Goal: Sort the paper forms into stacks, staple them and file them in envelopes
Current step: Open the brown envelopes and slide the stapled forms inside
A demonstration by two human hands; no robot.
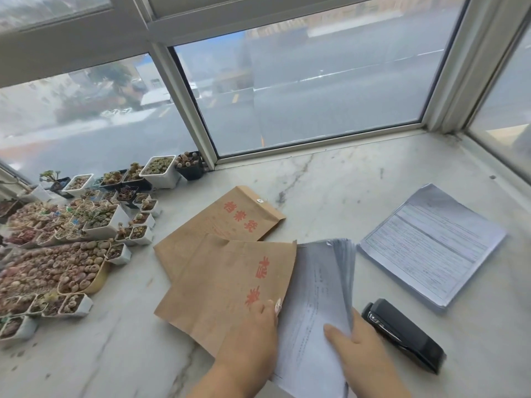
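The marble sill (359, 179) fills the lower view, with window glass behind it from nine to three o'clock. At nine o'clock a crowd of small plant pots (86, 225) sits along the glass. Near the centre lie two brown envelopes with red print: the far envelope (230, 216) towards twelve o'clock, the near envelope (227, 282) overlapping its lower end. At three o'clock a stack of printed forms (431, 248) lies flat on the sill, apart from everything else. At six o'clock a second bundle of forms (316, 297) is held with its left edge against the near envelope's open right side; whether it has entered cannot be told. A black stapler (405, 336) lies at four o'clock, just beside the bundle. The left hand (253, 337) rests on the near envelope at its right edge, fingers pinching that edge. The right hand (356, 343) grasps the bundle, thumb on top of the sheets and fingers curled under their fanned right edge.
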